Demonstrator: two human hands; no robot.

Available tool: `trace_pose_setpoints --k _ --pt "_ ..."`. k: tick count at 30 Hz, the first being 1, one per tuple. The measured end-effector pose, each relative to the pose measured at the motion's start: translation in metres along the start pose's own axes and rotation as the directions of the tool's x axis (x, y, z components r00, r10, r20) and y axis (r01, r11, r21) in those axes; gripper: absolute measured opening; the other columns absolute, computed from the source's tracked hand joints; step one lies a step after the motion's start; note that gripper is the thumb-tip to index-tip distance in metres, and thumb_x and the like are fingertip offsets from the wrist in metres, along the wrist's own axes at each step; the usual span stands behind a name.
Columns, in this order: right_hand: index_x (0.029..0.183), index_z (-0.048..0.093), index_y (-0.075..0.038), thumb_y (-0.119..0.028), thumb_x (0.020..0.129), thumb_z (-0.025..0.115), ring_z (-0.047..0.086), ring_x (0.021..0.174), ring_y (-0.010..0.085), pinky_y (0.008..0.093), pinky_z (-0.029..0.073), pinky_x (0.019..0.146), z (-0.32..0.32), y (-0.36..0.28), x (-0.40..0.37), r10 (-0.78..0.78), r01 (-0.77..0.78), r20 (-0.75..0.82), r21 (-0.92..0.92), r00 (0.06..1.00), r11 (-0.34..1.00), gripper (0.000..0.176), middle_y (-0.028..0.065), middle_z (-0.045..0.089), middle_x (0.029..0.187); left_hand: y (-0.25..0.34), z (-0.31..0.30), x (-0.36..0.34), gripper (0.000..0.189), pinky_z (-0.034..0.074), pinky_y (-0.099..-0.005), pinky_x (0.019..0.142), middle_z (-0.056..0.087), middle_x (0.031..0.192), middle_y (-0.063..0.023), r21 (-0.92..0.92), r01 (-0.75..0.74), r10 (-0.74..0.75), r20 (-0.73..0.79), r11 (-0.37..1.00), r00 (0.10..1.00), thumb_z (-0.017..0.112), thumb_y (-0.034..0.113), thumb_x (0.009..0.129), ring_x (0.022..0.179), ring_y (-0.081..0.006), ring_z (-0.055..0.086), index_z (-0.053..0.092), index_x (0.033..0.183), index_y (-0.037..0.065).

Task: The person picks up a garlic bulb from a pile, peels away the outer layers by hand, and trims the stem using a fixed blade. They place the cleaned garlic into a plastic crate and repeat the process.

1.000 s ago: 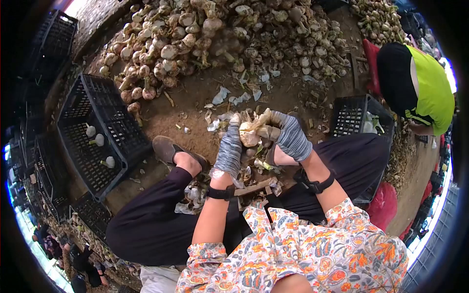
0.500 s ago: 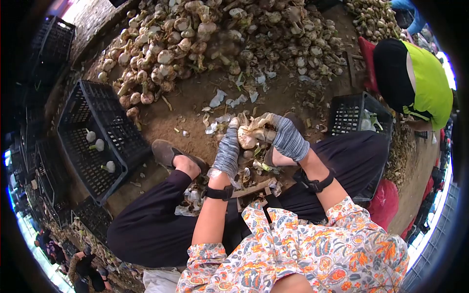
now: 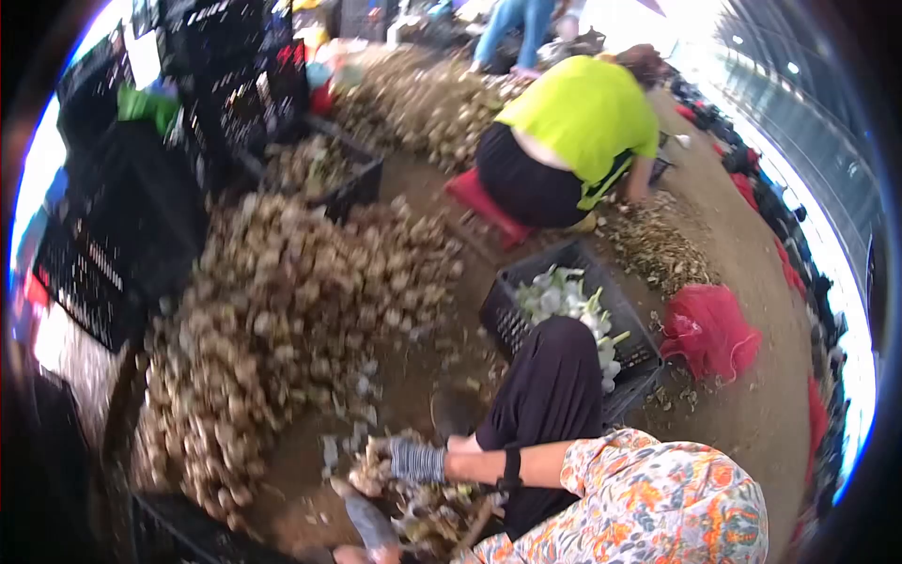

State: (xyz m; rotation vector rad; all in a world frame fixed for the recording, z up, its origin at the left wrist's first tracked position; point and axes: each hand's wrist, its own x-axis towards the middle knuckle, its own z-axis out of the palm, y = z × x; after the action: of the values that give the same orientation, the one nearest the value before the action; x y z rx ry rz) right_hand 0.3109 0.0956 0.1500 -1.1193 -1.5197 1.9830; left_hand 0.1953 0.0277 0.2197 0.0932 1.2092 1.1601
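Low in the view, my right hand [image 3: 418, 462], in a grey striped glove, is closed round a garlic bulb [image 3: 369, 473] with dry outer leaves. Against the near side of that bulb is my left hand [image 3: 368, 520], gloved in grey with a bare fingertip showing. Its fingers are blurred, but they appear closed on the same bulb. Peelings and scraps [image 3: 437, 517] lie on the ground just below my hands. A large heap of untrimmed garlic [image 3: 301, 282] rises beyond them.
A black crate [image 3: 639, 371] with pale trimmed garlic stands beyond my right knee. A person in a lime top [image 3: 583, 117] bends over farther back, by a red mesh sack [image 3: 709, 334]. Black crates [image 3: 230, 103] are stacked at far left; another crate's edge [image 3: 178, 526] shows lower left.
My head has turned right and up, so the hands now appear lower and farther left. The crate of trimmed garlic and the other person have come more fully into view.
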Motion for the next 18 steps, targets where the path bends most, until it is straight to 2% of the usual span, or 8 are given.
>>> trace_pose_setpoints --k 3,4,7,8,11,12,13,18 --pt "0.098 0.061 -0.001 -0.012 0.074 0.063 0.059 0.075 0.0139 0.0285 0.048 0.069 0.001 0.013 0.008 0.077 -0.073 -0.054 0.08 0.996 0.994 0.026 0.007 0.065 0.08 -0.078 -0.052 0.082 0.059 0.052 -0.0322 0.074 0.052 0.115 -0.0137 -0.281 -0.385 0.37 -0.109 0.879 0.923 0.036 0.046 0.092 0.089 -0.0212 0.058 0.029 0.133 0.005" --pt "0.094 0.062 -0.001 -0.016 0.074 0.064 0.058 0.073 0.0125 0.0275 0.048 0.068 -0.002 -0.014 -0.005 0.018 -0.024 -0.07 -0.087 0.997 0.996 0.025 0.0081 0.065 0.079 -0.056 -0.017 0.039 0.056 0.051 -0.0322 0.076 0.048 0.119 -0.0158 0.41 -0.596 0.671 -0.055 0.691 0.74 0.044 0.031 0.092 0.089 -0.0231 0.057 0.02 0.138 0.009" --pt "0.092 0.062 -0.002 -0.022 0.075 0.065 0.061 0.074 0.0201 0.032 0.046 0.066 -0.001 0.029 0.012 -0.05 0.034 -0.022 -0.454 0.999 0.89 0.026 0.0152 0.064 0.079 -0.065 -0.029 0.046 0.049 0.049 -0.0242 0.075 0.052 0.114 -0.0184 -0.08 -0.553 0.55 -0.055 0.83 0.833 0.05 0.016 0.088 0.091 -0.0209 0.057 0.032 0.133 0.008" --pt "0.091 0.062 -0.002 -0.023 0.075 0.065 0.061 0.075 0.0222 0.0337 0.046 0.066 0.0 0.004 -0.002 -0.076 0.066 -0.006 -0.423 0.997 0.904 0.027 0.017 0.063 0.08 -0.037 -0.029 0.024 0.054 0.011 -0.0356 0.11 0.023 0.142 -0.0067 -0.191 -0.173 0.225 0.295 0.966 0.929 0.041 0.027 0.091 0.13 -0.0162 0.02 0.019 0.14 0.022" --pt "0.088 0.06 -0.002 -0.025 0.074 0.064 0.059 0.074 0.0288 0.0364 0.045 0.065 0.01 -0.014 -0.018 -0.126 0.1 -0.024 -0.466 0.992 0.879 0.027 0.0179 0.061 0.079 -0.055 -0.047 0.045 0.048 0.045 -0.031 0.086 0.052 0.117 -0.0113 -0.342 -0.264 0.284 0.009 0.902 0.959 0.035 0.039 0.092 0.1 -0.0193 0.053 0.042 0.125 0.005" --pt "0.087 0.06 -0.001 -0.024 0.074 0.063 0.059 0.073 0.0294 0.0367 0.045 0.065 0.012 0.005 -0.008 -0.163 0.145 0.004 -0.471 0.987 0.87 0.027 0.0181 0.061 0.078 -0.086 -0.121 0.102 0.05 0.049 -0.0285 0.077 0.062 0.097 -0.0094 -0.434 -0.033 0.242 0.437 0.901 0.867 0.034 0.045 0.092 0.082 -0.0199 0.06 0.054 0.111 0.004" --pt "0.087 0.06 -0.001 -0.024 0.073 0.063 0.058 0.071 0.03 0.037 0.045 0.064 0.014 0.026 0.001 -0.197 0.188 0.032 -0.473 0.98 0.861 0.026 0.0184 0.061 0.078 -0.023 -0.035 0.019 0.056 0.049 -0.0297 0.08 0.064 0.088 -0.0071 -0.187 0.098 -0.036 0.31 0.977 0.95 0.032 0.051 0.091 0.08 -0.0191 0.061 0.058 0.105 0.004" --pt "0.086 0.058 0.001 -0.024 0.075 0.06 0.058 0.067 0.0319 0.0389 0.045 0.06 0.013 -0.007 -0.02 -0.119 0.112 0.01 -0.423 0.993 0.899 0.028 0.0209 0.06 0.075 -0.039 -0.006 0.01 0.047 0.048 -0.0307 0.079 0.062 0.091 -0.0087 -0.092 -0.166 0.18 0.166 0.982 0.97 0.036 0.044 0.09 0.083 -0.0208 0.059 0.055 0.107 0.004"
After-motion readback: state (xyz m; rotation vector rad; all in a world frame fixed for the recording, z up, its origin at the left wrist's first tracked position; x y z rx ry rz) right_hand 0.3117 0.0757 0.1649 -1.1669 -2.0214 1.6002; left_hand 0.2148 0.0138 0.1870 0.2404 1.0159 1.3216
